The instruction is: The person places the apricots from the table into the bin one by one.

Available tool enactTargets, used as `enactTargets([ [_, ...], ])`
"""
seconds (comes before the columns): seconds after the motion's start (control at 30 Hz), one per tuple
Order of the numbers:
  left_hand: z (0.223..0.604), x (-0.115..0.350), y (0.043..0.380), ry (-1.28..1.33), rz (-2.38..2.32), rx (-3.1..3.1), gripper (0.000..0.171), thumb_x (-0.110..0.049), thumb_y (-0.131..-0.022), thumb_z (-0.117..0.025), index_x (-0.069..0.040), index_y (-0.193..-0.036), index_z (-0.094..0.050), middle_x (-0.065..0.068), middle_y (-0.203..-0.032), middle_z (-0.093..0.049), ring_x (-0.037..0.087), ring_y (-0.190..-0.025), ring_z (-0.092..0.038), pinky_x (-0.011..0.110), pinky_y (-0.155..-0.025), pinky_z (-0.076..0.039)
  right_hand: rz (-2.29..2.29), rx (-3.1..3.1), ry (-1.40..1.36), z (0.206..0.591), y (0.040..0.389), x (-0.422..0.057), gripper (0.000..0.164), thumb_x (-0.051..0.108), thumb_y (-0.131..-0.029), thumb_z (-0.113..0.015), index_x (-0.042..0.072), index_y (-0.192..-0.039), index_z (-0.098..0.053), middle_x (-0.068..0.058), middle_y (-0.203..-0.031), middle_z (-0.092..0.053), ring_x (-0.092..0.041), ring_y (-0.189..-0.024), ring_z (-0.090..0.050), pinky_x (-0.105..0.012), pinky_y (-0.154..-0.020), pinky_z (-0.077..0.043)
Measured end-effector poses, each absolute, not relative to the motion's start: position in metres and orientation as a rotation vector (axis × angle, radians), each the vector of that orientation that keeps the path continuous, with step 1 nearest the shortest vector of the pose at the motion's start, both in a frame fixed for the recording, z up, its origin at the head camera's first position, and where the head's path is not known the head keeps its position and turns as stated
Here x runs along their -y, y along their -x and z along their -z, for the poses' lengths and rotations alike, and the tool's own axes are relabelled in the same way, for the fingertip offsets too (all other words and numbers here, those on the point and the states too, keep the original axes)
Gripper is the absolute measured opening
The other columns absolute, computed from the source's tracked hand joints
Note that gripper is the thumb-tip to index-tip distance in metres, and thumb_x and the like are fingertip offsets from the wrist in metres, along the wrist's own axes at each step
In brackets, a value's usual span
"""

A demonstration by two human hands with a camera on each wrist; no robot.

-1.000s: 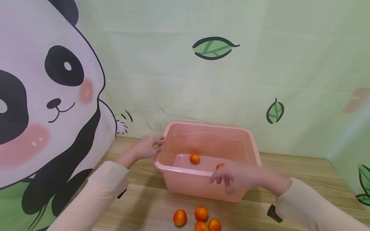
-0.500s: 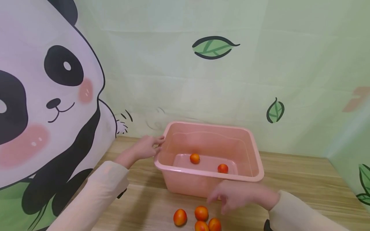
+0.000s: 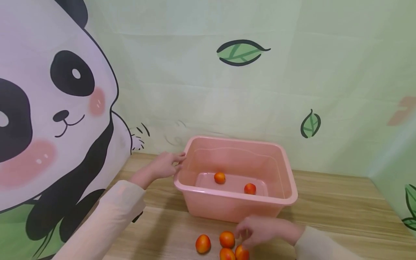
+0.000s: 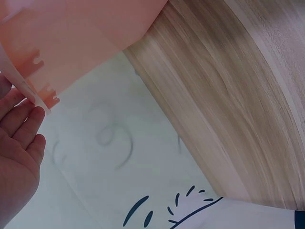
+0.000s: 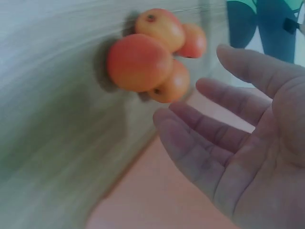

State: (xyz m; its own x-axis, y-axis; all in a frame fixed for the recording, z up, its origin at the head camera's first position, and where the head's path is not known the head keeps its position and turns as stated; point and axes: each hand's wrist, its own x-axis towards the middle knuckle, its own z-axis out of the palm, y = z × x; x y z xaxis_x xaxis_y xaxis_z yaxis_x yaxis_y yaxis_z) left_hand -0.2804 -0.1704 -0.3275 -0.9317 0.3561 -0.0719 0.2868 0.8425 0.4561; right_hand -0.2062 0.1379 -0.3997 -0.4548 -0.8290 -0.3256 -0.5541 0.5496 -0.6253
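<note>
In the head view, my left hand (image 3: 165,165) holds the left rim of a pink plastic tub (image 3: 224,204). The left wrist view has its fingertips (image 4: 34,117) against the rim, with the thumb's place unclear. My right hand (image 3: 260,231), slightly blurred, hovers beside a cluster of tomato-like orange-red fruits in front of the tub: a back fruit (image 3: 227,239), a right fruit (image 3: 242,252) and a front fruit (image 3: 227,254). Another fruit (image 3: 203,244) lies apart to the left. In the right wrist view, the fingers spread near the fruits (image 5: 139,63), and the palm holds nothing.
Inside the tub lie two more fruits, one left of centre (image 3: 219,177) and one nearer the front right (image 3: 250,189). The wood-grain table (image 3: 338,202) carries the tub. Behind it hangs a pale green backdrop (image 3: 182,72) with a printed panda (image 3: 74,108).
My right hand has come from above the tub's front rim down and toward me to the fruits on the table. The left hand stays on the rim.
</note>
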Motion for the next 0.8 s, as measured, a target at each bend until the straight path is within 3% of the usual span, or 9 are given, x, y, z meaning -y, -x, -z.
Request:
enactTargets([
  [0.1, 0.328, 0.17, 0.28, -0.497, -0.674, -2.869, 0.042, -0.014, -0.088, -0.052, -0.008, -0.128, -0.046, 0.005, -0.139, -0.037, 0.022, -0.086, -0.053, 0.024, -0.065, -0.042, 0.603, -2.213, 1.097, 0.413, 0.207, -0.138, 0.015, 0.024, -0.08, -0.064, 0.012, -0.089, -0.064, 0.015, -0.072, -0.056, 0.003, -0.064, -0.046, -0.015, -0.063, -0.041],
  [0.27, 0.328, 0.17, 0.28, -0.476, -0.681, -2.862, 0.042, -0.015, -0.088, -0.052, -0.01, -0.129, -0.046, 0.004, -0.14, -0.036, 0.025, -0.113, -0.047, 0.027, -0.072, -0.043, 0.634, -2.239, 1.017, 0.431, 0.209, -0.137, 0.013, 0.026, -0.08, -0.063, 0.013, -0.083, -0.064, 0.015, -0.069, -0.055, 0.002, -0.063, -0.045, -0.016, -0.063, -0.04],
  [0.43, 0.329, 0.17, 0.281, -0.482, -0.67, -2.865, 0.041, -0.015, -0.088, -0.052, -0.009, -0.128, -0.046, 0.004, -0.14, -0.037, 0.023, -0.102, -0.049, 0.026, -0.07, -0.043, 0.66, -2.196, 0.967, 0.438, 0.207, -0.138, 0.016, 0.026, -0.077, -0.066, 0.012, -0.085, -0.063, 0.014, -0.071, -0.057, 0.002, -0.061, -0.046, -0.016, -0.06, -0.042],
  [0.73, 0.329, 0.17, 0.281, -0.508, -0.678, -2.869, 0.041, -0.014, -0.087, -0.052, -0.008, -0.128, -0.046, 0.006, -0.139, -0.037, 0.023, -0.111, -0.048, 0.028, -0.074, -0.043, 0.624, -2.132, 0.968, 0.439, 0.199, -0.142, 0.018, 0.024, -0.074, -0.069, 0.021, -0.089, -0.061, 0.014, -0.073, -0.055, 0.0, -0.065, -0.045, -0.018, -0.061, -0.04],
  [0.8, 0.329, 0.171, 0.281, -0.522, -0.672, -2.873, 0.041, -0.015, -0.087, -0.052, -0.008, -0.128, -0.046, 0.006, -0.139, -0.038, 0.022, -0.105, -0.05, 0.028, -0.073, -0.042, 0.623, -2.118, 0.948, 0.439, 0.197, -0.143, 0.017, 0.024, -0.074, -0.068, 0.023, -0.09, -0.062, 0.015, -0.073, -0.055, 0.0, -0.065, -0.046, -0.018, -0.061, -0.04],
])
